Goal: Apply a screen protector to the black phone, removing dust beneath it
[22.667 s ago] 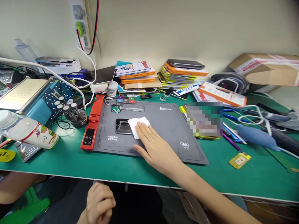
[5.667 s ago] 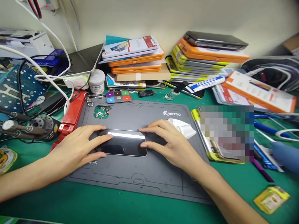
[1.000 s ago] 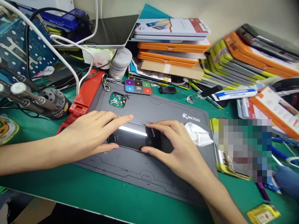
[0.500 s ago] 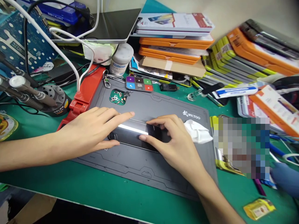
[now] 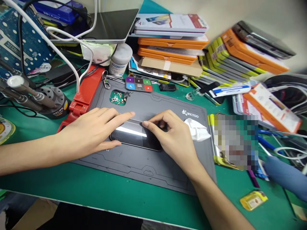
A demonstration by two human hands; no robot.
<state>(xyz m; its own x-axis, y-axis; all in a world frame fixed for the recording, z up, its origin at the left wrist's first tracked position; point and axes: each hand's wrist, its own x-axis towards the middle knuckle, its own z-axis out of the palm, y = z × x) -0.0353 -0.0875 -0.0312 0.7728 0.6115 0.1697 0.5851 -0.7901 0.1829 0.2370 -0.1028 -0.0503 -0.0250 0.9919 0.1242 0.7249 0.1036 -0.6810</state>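
A black smartphone (image 5: 134, 135) lies screen up on the grey work mat (image 5: 144, 163), a bright strip of light reflected in its glass. My left hand (image 5: 98, 129) lies across its left end, thumb by the near edge and index finger stretched along the far edge, holding it. Around the right end curls my right hand (image 5: 171, 132), its thumb pressed at the far long edge and its fingers bent behind. Whether a thin film is between those fingertips I cannot tell. A crumpled white cloth (image 5: 197, 129) lies just right of the right hand.
Small metal parts sit in a recess (image 5: 118, 97) of the mat. A red hinged clamp (image 5: 83, 99) and a tool holder (image 5: 54, 102) stand left. Orange boxes (image 5: 168, 43) are stacked behind. A small yellow packet (image 5: 253, 200) lies front right. A blue sleeve (image 5: 285, 177) shows at right.
My right thumb has moved from the middle of the phone's screen to its far edge. The left hand keeps its hold. The whole view has shifted slightly.
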